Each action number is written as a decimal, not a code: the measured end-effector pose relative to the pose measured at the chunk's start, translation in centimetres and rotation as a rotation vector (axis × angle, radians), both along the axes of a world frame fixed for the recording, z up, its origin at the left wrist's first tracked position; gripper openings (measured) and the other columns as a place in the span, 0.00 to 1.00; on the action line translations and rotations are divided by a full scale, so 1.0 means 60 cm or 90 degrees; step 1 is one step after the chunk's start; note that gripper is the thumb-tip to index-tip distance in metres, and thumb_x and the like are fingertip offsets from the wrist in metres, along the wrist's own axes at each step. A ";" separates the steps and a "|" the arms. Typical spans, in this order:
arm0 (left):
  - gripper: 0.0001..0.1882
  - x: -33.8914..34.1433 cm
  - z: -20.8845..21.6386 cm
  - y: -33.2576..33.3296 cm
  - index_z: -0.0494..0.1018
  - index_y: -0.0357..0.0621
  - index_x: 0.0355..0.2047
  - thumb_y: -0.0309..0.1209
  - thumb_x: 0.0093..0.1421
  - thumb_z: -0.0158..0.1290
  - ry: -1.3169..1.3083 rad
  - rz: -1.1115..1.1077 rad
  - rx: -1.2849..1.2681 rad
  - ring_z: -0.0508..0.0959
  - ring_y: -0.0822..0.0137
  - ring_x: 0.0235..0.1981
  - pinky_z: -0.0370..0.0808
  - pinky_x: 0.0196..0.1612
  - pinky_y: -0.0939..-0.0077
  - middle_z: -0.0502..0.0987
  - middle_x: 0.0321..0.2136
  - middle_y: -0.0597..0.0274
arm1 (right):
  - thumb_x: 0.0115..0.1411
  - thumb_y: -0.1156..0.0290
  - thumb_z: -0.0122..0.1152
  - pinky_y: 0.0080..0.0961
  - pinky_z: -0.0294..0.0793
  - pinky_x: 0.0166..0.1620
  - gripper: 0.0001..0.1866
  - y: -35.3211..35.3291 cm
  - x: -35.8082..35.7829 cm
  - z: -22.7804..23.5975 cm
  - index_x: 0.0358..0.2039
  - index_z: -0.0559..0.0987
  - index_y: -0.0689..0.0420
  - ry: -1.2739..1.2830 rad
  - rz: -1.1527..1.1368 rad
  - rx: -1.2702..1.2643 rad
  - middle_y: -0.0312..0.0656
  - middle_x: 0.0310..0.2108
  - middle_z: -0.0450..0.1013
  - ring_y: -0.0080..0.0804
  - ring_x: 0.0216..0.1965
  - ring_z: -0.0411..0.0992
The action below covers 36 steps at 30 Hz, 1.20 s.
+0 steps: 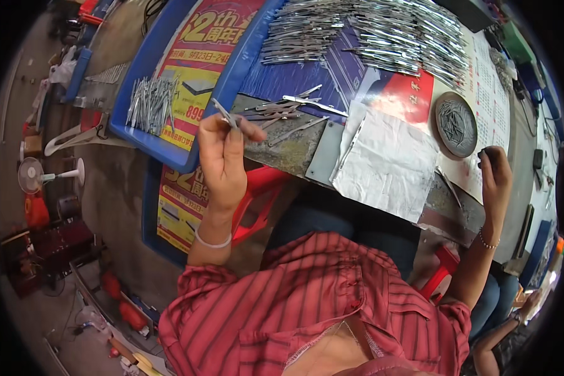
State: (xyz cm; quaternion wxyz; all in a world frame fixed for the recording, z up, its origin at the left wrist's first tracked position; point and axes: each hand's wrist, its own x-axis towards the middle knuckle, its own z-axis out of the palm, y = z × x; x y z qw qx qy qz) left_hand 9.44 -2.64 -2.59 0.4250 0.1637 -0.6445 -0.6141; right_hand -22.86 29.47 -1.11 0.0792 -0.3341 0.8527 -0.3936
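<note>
My left hand [225, 156] is raised by the near edge of a blue tray [191, 150], pinching a slim silver metal piece [224, 113] between thumb and fingers. My right hand [497, 178] is at the right of the table, beside a round dish [440, 135] of small metal pins [456, 123]. Its fingers are curled together with a small dark spot at their tips; what they hold I cannot make out. A few loose metal strips [297, 130] lie on the table right of my left hand. Between the hands spreads a crumpled white cloth or paper [388, 163] with one strip on it.
Dense rows of silver strips [388, 31] cover the far table. A smaller pile of strips [151, 103] sits in the blue tray. One strip [450, 187] lies near the table's front edge. Red stools [257, 197] stand below; another person's arm [489, 354] shows at lower right.
</note>
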 end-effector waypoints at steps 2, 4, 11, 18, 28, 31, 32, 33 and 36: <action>0.08 0.009 -0.007 0.013 0.60 0.37 0.45 0.24 0.66 0.41 -0.056 0.014 -0.002 0.73 0.72 0.32 0.72 0.40 0.78 0.70 0.33 0.59 | 0.60 0.77 0.53 0.16 0.66 0.35 0.04 0.019 -0.007 0.010 0.35 0.71 0.64 0.028 -0.014 0.031 0.35 0.27 0.68 0.18 0.29 0.64; 0.08 0.018 -0.006 0.032 0.60 0.37 0.45 0.22 0.65 0.40 -0.092 0.015 0.050 0.72 0.73 0.30 0.70 0.39 0.81 0.70 0.33 0.60 | 0.60 0.78 0.53 0.17 0.66 0.35 0.05 0.032 -0.024 0.004 0.35 0.71 0.65 0.084 -0.033 0.052 0.36 0.28 0.70 0.19 0.30 0.65; 0.10 0.028 -0.008 0.119 0.68 0.32 0.43 0.18 0.63 0.41 -0.252 -0.093 0.004 0.73 0.72 0.29 0.71 0.35 0.79 0.70 0.32 0.58 | 0.53 0.83 0.55 0.23 0.70 0.36 0.07 -0.019 -0.066 0.028 0.34 0.73 0.63 0.169 0.170 0.111 0.45 0.31 0.72 0.34 0.32 0.72; 0.10 -0.021 0.014 0.172 0.70 0.32 0.43 0.17 0.61 0.45 -0.237 -0.232 0.012 0.78 0.68 0.32 0.73 0.36 0.80 0.72 0.34 0.55 | 0.49 0.76 0.56 0.36 0.67 0.43 0.04 -0.073 -0.075 0.040 0.28 0.73 0.58 0.383 0.308 0.343 0.44 0.29 0.71 0.44 0.36 0.72; 0.10 -0.063 0.025 0.191 0.72 0.33 0.41 0.26 0.65 0.45 -0.173 -0.359 0.051 0.72 0.74 0.27 0.69 0.33 0.83 0.70 0.32 0.60 | 0.44 0.77 0.57 0.35 0.67 0.43 0.07 -0.121 -0.091 0.044 0.26 0.72 0.60 0.436 0.443 0.525 0.47 0.27 0.71 0.44 0.34 0.72; 0.06 -0.069 0.026 0.189 0.71 0.34 0.38 0.22 0.63 0.48 -0.163 -0.370 0.058 0.74 0.71 0.31 0.70 0.37 0.81 0.69 0.34 0.59 | 0.45 0.79 0.55 0.38 0.68 0.41 0.06 -0.112 -0.085 0.057 0.25 0.70 0.62 0.339 0.363 0.346 0.48 0.25 0.71 0.46 0.30 0.70; 0.06 -0.066 0.022 0.188 0.70 0.35 0.39 0.22 0.62 0.48 -0.158 -0.381 0.050 0.74 0.70 0.34 0.71 0.41 0.79 0.69 0.35 0.57 | 0.45 0.80 0.55 0.36 0.68 0.38 0.07 -0.113 -0.069 0.068 0.27 0.70 0.62 0.255 0.336 0.255 0.48 0.24 0.71 0.46 0.29 0.71; 0.07 -0.062 0.018 0.182 0.69 0.35 0.39 0.18 0.60 0.49 -0.154 -0.401 0.051 0.75 0.69 0.36 0.72 0.43 0.78 0.68 0.37 0.56 | 0.45 0.80 0.55 0.35 0.69 0.35 0.08 -0.109 -0.047 0.079 0.29 0.70 0.63 0.168 0.308 0.166 0.49 0.24 0.71 0.45 0.28 0.71; 0.08 -0.057 0.007 0.179 0.69 0.34 0.40 0.16 0.59 0.50 -0.127 -0.419 0.045 0.75 0.70 0.36 0.73 0.40 0.80 0.70 0.37 0.55 | 0.48 0.83 0.56 0.20 0.69 0.36 0.10 -0.081 0.043 0.093 0.34 0.72 0.64 -0.016 0.229 -0.084 0.39 0.27 0.71 0.24 0.30 0.71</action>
